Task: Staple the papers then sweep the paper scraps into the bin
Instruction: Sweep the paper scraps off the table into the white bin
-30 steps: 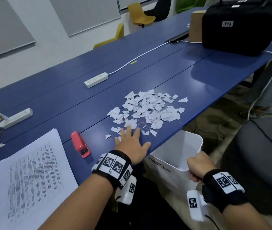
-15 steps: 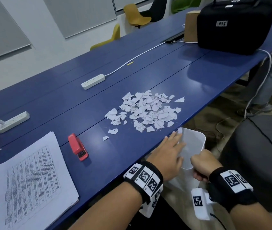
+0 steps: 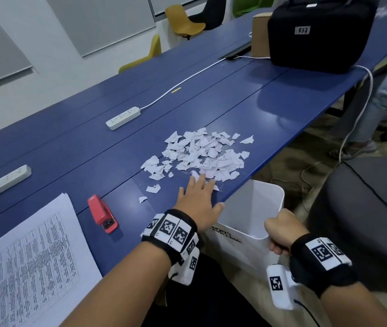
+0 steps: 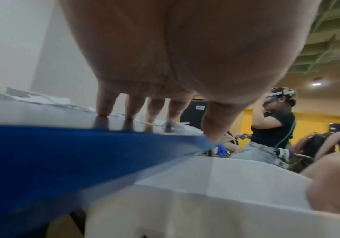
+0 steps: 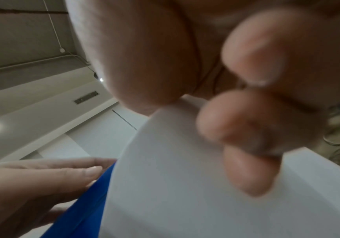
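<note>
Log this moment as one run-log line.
phase: sweeping | left hand: flat on table, at paper scraps | right hand: grips bin rim below table edge | stapler: idle

bare table beyond scraps | stapler left — bin below edge, seemingly clear

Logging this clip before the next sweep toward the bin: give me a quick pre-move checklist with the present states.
1. Right hand grips the white bin rim: ok.
2. Bin held below the table edge, mouth open: ok.
3. Left hand flat on the table, fingers touching the near scraps: ok.
4. Paper scraps all within the sweep path: not ok, two loose bits lie to the left.
5. Red stapler clear of the sweep: ok.
6. Papers stapled: cannot tell.
</note>
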### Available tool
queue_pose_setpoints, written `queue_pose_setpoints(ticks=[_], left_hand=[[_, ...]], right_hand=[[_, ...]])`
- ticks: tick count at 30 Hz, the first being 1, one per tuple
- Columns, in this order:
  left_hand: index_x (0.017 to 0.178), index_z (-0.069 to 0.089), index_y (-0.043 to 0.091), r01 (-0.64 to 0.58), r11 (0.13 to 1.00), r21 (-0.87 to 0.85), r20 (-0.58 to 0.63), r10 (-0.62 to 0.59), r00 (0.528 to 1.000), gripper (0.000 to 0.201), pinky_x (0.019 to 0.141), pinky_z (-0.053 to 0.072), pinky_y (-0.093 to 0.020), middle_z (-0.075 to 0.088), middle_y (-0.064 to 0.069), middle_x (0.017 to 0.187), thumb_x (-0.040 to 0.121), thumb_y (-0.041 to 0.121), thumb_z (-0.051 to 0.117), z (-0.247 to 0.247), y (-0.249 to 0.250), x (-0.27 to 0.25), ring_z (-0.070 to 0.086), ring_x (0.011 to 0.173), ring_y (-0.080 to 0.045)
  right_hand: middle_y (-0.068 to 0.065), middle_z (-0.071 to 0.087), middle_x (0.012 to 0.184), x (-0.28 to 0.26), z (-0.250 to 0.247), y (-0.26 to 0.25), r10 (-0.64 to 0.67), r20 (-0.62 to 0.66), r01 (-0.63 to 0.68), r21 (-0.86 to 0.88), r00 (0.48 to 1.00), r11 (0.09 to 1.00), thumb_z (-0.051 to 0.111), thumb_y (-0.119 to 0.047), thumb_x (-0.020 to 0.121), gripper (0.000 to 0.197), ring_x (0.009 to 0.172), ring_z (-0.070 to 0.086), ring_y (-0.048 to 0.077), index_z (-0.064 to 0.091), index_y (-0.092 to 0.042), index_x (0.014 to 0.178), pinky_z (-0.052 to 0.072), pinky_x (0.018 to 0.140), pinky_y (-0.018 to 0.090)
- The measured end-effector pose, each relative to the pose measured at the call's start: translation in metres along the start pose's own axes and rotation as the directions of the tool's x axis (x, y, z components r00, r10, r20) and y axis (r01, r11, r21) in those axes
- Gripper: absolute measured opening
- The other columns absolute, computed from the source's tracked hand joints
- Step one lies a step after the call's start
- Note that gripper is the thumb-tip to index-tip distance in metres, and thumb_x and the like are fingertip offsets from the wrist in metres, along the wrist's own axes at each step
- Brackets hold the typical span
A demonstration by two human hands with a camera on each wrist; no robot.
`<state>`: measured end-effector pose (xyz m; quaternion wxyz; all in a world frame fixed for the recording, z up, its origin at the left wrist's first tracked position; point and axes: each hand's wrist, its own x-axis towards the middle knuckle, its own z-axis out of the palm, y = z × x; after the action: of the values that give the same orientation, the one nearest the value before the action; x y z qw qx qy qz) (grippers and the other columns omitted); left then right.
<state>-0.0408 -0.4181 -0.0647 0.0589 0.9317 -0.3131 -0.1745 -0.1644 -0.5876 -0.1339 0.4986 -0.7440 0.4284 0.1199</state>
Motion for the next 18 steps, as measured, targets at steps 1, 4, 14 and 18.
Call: queue_pose_setpoints(ticks=[1, 4, 14, 18], left_hand=[[0.153, 0.019, 0.025, -0.047, 0.999, -0.003, -0.002, 0.047, 0.999, 0.068, 0.122, 0.004, -0.052, 0.001, 0.001, 0.166, 0.094, 0.048, 0.044, 0.002, 0.004, -0.002, -0.004, 0.153, -0.024], [0.151, 0.028, 0.02, -0.186, 0.982, -0.029, -0.024, 0.185, 0.982, 0.062, 0.122, 0.006, -0.048, 0.008, 0.0, 0.165, 0.095, 0.042, 0.048, 0.009, 0.02, -0.008, 0.0, 0.153, -0.022], [0.129, 0.061, 0.016, -0.467, 0.878, -0.108, -0.255, 0.429, 0.867, 0.039, 0.114, 0.035, -0.038, 0.052, 0.0, 0.146, 0.092, 0.027, 0.055, 0.019, 0.038, -0.02, 0.046, 0.135, -0.018], [0.141, 0.046, 0.022, -0.113, 0.978, -0.175, -0.446, 0.024, 0.895, 0.055, 0.118, 0.026, -0.046, 0.036, -0.003, 0.155, 0.09, 0.04, 0.054, -0.009, 0.003, -0.011, 0.028, 0.146, -0.021]], right_hand=[[0.018, 0.063, 0.054, 0.0, -0.001, 0.0, 0.001, -0.004, -0.001, -0.001, 1.0, 1.0, 0.043, -0.011, 0.079, 0.044, 0.028, 0.048, 0.02, 0.051, 0.0, 0.121, 0.035, 0.035, 0.019], [0.016, 0.061, 0.049, -0.001, -0.004, -0.001, -0.008, -0.012, 0.007, -0.006, 1.0, 1.0, 0.043, -0.011, 0.075, 0.044, 0.028, 0.046, 0.021, 0.055, 0.005, 0.114, 0.035, 0.036, 0.019], [0.016, 0.058, 0.046, -0.006, -0.015, -0.006, 0.001, -0.001, -0.001, -0.021, 1.0, 1.0, 0.043, -0.008, 0.082, 0.033, 0.024, 0.041, 0.019, 0.06, 0.01, 0.104, 0.031, 0.035, 0.017], [0.015, 0.058, 0.045, -0.005, -0.016, -0.005, 0.021, -0.006, -0.021, -0.037, 1.0, 0.999, 0.043, -0.01, 0.084, 0.037, 0.022, 0.041, 0.017, 0.057, 0.008, 0.114, 0.032, 0.033, 0.016]])
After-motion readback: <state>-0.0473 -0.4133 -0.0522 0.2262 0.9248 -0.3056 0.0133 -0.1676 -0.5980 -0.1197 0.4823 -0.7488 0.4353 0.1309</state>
